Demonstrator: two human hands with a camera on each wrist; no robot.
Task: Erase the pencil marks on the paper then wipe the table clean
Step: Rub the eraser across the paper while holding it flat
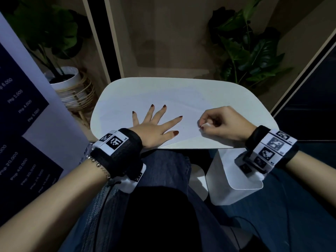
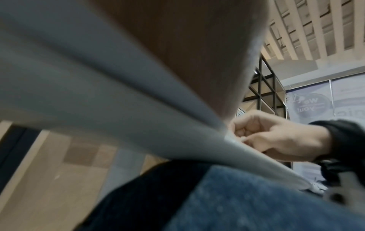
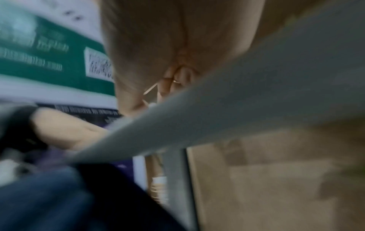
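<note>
A white sheet of paper (image 1: 181,110) lies on the small white table (image 1: 112,91). My left hand (image 1: 154,122) presses flat on the paper's left part, fingers spread and straight. My right hand (image 1: 218,122) is curled and pinches a small white eraser (image 1: 206,125) against the paper's right side, near its front edge. In the left wrist view the right hand (image 2: 276,134) shows above the table edge (image 2: 177,140), fingers bunched. The right wrist view is blurred; the right hand (image 3: 171,81) shows from below, the eraser unclear. No pencil marks are plain to see.
A potted plant in a white pot on a rattan stand (image 1: 72,88) sits left of the table, and another plant (image 1: 251,51) stands at the back right. A printed banner (image 1: 21,115) is on the left. A white stool (image 1: 232,175) is under the table's front right.
</note>
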